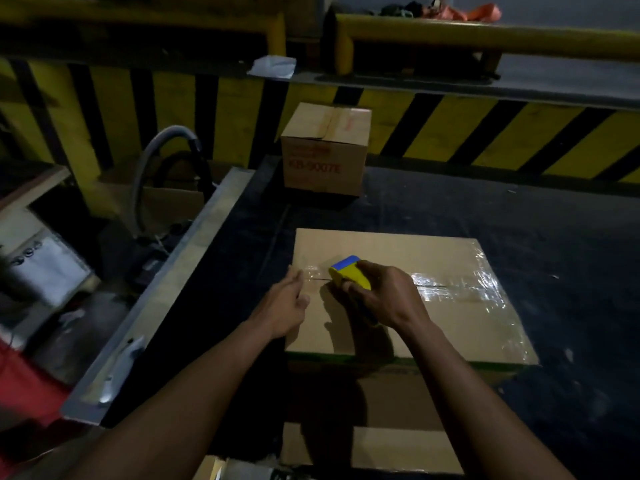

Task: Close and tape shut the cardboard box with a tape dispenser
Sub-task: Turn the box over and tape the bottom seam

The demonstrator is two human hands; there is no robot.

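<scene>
A closed cardboard box (pixel 388 247) lies on a dark table, its flaps down. Shiny clear tape (pixel 453 284) runs along the centre seam from the right edge toward the middle. My right hand (pixel 384 294) grips a yellow and blue tape dispenser (pixel 348 271), which rests on the seam left of centre. My left hand (pixel 289 304) lies flat on the box's left end, fingers together, pressing the top beside the seam. A short taped patch shows near the left edge.
A second, smaller sealed cardboard box (pixel 325 150) stands at the far side of the table (pixel 554 237). A grey hose (pixel 166 157) and clutter lie off the table's left edge. A yellow and black striped barrier (pixel 485 133) runs behind.
</scene>
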